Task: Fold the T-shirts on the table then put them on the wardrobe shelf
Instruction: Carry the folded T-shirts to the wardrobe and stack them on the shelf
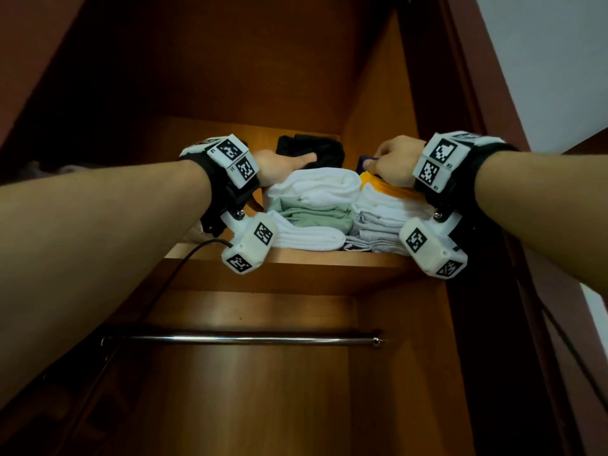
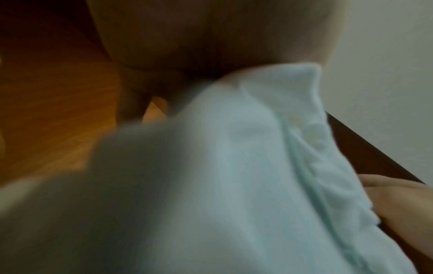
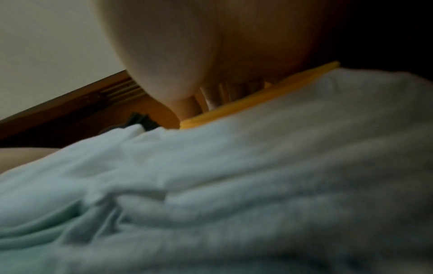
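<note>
Both your arms are raised to the wardrobe shelf (image 1: 296, 256), where the folded T-shirts are stacked in two piles side by side.

Your left hand (image 1: 279, 164) lies flat on top of the left pile, fingers straight and reaching away from you, the fingertips touching the black garment (image 1: 316, 148) that sits just beyond the pile. Directly under your palm is a folded white T-shirt (image 1: 316, 185); below that lies a pale green T-shirt (image 1: 312, 215), and at the bottom another white one (image 1: 309, 240) rests on the shelf board. The left wrist view is blurred, but it shows white cloth (image 2: 234, 166) pressed close beneath the palm (image 2: 211, 37).

Your right hand (image 1: 394, 162) is curled on top of the right pile, its fingers and thumb pinching a yellow T-shirt (image 1: 391, 189) at the edge nearest your other hand. A small dark blue bit of cloth (image 1: 363, 164) shows just beside your thumb; whether it belongs to the yellow shirt I cannot tell. In the right wrist view the yellow fabric (image 3: 257, 100) runs straight under your fingers (image 3: 208, 98), with white folded cloth (image 3: 234, 185) below it. Under your right wrist the pile continues with white and light grey folded shirts (image 1: 378, 222) down to the shelf.

Well below both hands, a metal hanging rail (image 1: 243, 339) crosses the wardrobe.
</note>
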The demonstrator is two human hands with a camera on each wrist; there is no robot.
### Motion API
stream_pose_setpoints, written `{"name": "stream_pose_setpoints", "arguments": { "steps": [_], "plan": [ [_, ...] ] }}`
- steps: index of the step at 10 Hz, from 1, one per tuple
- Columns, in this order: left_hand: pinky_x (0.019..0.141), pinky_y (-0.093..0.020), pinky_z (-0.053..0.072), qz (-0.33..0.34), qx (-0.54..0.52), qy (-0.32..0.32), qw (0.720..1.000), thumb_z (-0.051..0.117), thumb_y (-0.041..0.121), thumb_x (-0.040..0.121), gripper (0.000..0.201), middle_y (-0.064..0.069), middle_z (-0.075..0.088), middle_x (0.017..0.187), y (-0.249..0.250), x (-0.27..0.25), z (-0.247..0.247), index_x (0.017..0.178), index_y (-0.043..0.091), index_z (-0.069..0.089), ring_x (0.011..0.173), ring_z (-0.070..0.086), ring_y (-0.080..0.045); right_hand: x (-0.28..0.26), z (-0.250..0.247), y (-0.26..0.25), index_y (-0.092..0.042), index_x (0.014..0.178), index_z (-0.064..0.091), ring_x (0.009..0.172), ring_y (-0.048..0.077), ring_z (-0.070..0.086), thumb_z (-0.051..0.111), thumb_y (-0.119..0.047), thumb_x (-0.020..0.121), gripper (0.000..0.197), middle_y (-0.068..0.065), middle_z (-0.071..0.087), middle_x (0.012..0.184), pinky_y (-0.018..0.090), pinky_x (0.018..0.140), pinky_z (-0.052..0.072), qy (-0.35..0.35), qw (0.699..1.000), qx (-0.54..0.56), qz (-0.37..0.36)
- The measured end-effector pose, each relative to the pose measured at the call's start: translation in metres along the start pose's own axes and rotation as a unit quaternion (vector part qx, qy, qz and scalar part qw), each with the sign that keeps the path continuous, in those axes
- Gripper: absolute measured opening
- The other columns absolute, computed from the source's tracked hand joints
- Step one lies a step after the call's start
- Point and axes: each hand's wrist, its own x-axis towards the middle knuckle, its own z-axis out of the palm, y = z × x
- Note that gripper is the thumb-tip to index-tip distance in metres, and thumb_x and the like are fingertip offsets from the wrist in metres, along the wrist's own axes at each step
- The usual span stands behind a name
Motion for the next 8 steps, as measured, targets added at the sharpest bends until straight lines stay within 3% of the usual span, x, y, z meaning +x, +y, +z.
{"name": "stream_pose_setpoints", "arguments": {
  "steps": [1,2,3,4,5,6,8],
  "plan": [
    [0.072,-0.031,0.042,-0.061,-0.163,0.028,0.984,0.050,0.051,0.097,0.068,-0.013,0.063,0.113,0.007,-0.002,0.008,0.142,0.001,0.043,0.091,0.059,-0.026,-0.008,0.007,0.003,-0.009,0.124,0.058,0.118,0.033,0.054,0.049,-0.031,0.097,0.036,0.014,0.058,0.128,0.033,0.089,0.043,-0.012,0.999,0.033,-0.019],
    [0.087,-0.033,0.038,-0.050,-0.261,0.042,0.963,0.047,0.060,0.094,0.076,-0.017,0.046,0.146,0.010,-0.011,0.005,0.143,0.002,0.042,0.131,0.048,-0.033,-0.015,0.009,0.004,-0.014,0.131,0.052,0.118,0.032,0.050,0.042,-0.039,0.100,0.041,0.011,0.055,0.129,0.036,0.096,0.040,0.043,0.999,0.021,-0.024],
    [0.106,-0.041,0.033,-0.028,-0.242,0.141,0.960,0.051,0.072,0.084,0.095,-0.014,0.032,0.154,0.011,-0.023,0.001,0.151,0.012,0.025,0.138,0.037,-0.032,-0.020,0.016,0.009,-0.021,0.144,0.037,0.140,0.029,0.028,0.041,-0.045,0.096,0.054,0.009,0.035,0.151,0.039,0.114,0.024,0.081,0.995,-0.017,-0.047],
    [0.118,-0.052,0.010,0.064,-0.060,0.247,0.965,0.053,0.074,0.080,0.095,-0.003,0.012,0.163,0.012,-0.035,0.011,0.154,0.025,0.019,0.149,0.013,-0.025,-0.037,0.034,0.012,-0.027,0.151,0.022,0.149,0.021,-0.001,0.037,-0.048,0.097,0.061,0.003,0.004,0.162,0.043,0.120,0.004,0.112,0.993,-0.010,-0.044],
    [0.117,-0.055,-0.009,0.166,0.154,0.237,0.945,0.041,0.074,0.085,0.084,0.008,-0.003,0.165,0.022,-0.042,0.032,0.155,0.036,0.012,0.151,-0.009,-0.017,-0.058,0.054,0.012,-0.027,0.154,0.012,0.149,0.021,-0.009,0.025,-0.049,0.100,0.059,0.000,-0.007,0.162,0.046,0.120,-0.001,0.144,0.988,-0.028,-0.052],
    [0.116,-0.056,-0.012,0.158,0.232,0.167,0.945,0.023,0.071,0.092,0.074,0.010,-0.009,0.164,0.029,-0.043,0.053,0.155,0.039,0.002,0.150,-0.014,-0.016,-0.067,0.066,0.016,-0.027,0.154,0.010,0.149,0.021,-0.009,0.014,-0.049,0.101,0.057,-0.002,-0.005,0.162,0.047,0.119,-0.005,0.160,0.985,-0.049,-0.044],
    [0.117,-0.058,-0.006,0.098,0.207,0.158,0.961,0.018,0.072,0.092,0.074,0.010,-0.007,0.164,0.025,-0.033,0.066,0.155,0.037,0.000,0.151,-0.010,-0.018,-0.065,0.068,0.022,-0.029,0.154,0.007,0.149,0.021,-0.007,0.002,-0.061,0.095,0.067,-0.004,-0.001,0.162,0.048,0.118,-0.010,0.123,0.988,-0.069,-0.061]
  ]
}}
